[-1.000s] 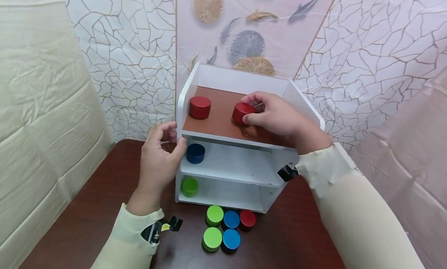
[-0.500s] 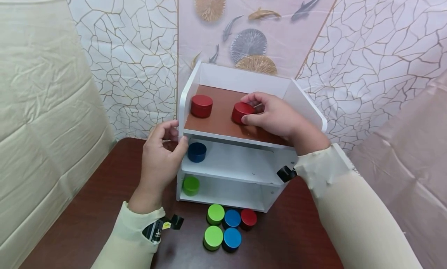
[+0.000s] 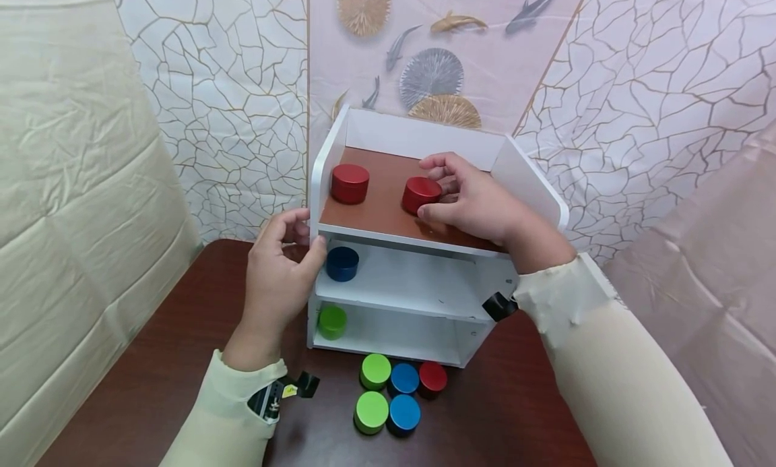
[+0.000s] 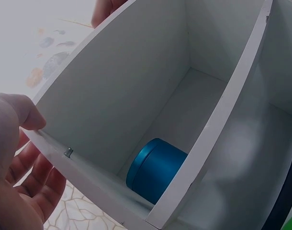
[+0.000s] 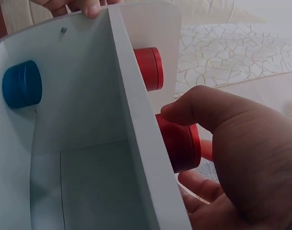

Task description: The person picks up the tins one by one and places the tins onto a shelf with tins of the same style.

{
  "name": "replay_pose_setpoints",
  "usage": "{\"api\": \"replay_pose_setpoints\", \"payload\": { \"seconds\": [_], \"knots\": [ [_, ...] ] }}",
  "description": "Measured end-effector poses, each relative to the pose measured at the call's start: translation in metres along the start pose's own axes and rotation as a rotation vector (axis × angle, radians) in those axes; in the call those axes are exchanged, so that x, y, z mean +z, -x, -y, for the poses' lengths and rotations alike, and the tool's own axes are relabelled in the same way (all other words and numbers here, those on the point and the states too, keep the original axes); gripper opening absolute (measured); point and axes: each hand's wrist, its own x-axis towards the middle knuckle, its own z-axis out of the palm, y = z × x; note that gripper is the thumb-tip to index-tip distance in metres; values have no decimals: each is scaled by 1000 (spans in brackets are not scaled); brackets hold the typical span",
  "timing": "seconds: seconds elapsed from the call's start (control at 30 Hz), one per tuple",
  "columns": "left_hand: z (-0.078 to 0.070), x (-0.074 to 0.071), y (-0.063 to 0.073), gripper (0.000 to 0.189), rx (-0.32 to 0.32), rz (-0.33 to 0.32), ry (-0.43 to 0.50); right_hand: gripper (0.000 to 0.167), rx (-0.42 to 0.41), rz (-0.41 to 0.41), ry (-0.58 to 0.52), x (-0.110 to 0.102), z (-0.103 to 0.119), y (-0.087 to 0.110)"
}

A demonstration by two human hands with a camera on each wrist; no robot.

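On the brown top of a white shelf unit (image 3: 400,304), a round red tin (image 3: 422,195) stands near the middle. My right hand (image 3: 479,201) is around that tin with loosened fingers, the index finger raised off it and the thumb close to its near side. Another red tin (image 3: 349,184) stands at the top's left end. My left hand (image 3: 275,271) grips the unit's left side panel, thumb at the front edge and fingers on the outer face; the left wrist view shows this hand (image 4: 16,158) too. A blue tin (image 4: 158,170) sits on the middle shelf.
A green tin (image 3: 331,323) is at the left of the bottom shelf. In front of the unit on the dark wooden table (image 3: 497,413) stand two green tins (image 3: 371,412), two blue tins (image 3: 404,414) and one red tin (image 3: 433,379). Patterned cloth (image 3: 230,69) hangs behind.
The right hand's fingers have spread away from the middle red tin, which stays in place. My left hand keeps its hold on the side panel.
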Motion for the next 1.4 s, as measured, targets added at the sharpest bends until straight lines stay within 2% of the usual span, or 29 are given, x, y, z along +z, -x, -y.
{"api": "replay_pose_setpoints", "payload": {
  "seconds": [0.2,0.4,0.87,1.17,1.4],
  "knots": [
    [0,0,0,44,1,1,3,72,-43,-36,-32,-2,3,8],
    [1,-1,-1,44,-5,1,-2,74,-77,-58,-10,-4,9,20],
    [-1,0,0,45,-7,1,-12,78,-155,-161,40,-4,10,70],
    [-1,2,1,44,-14,8,-10,84,-259,-219,12,3,-2,108],
    [-2,2,1,44,-10,-8,-18,87,-353,-224,-27,17,-18,130]
  ]
}}
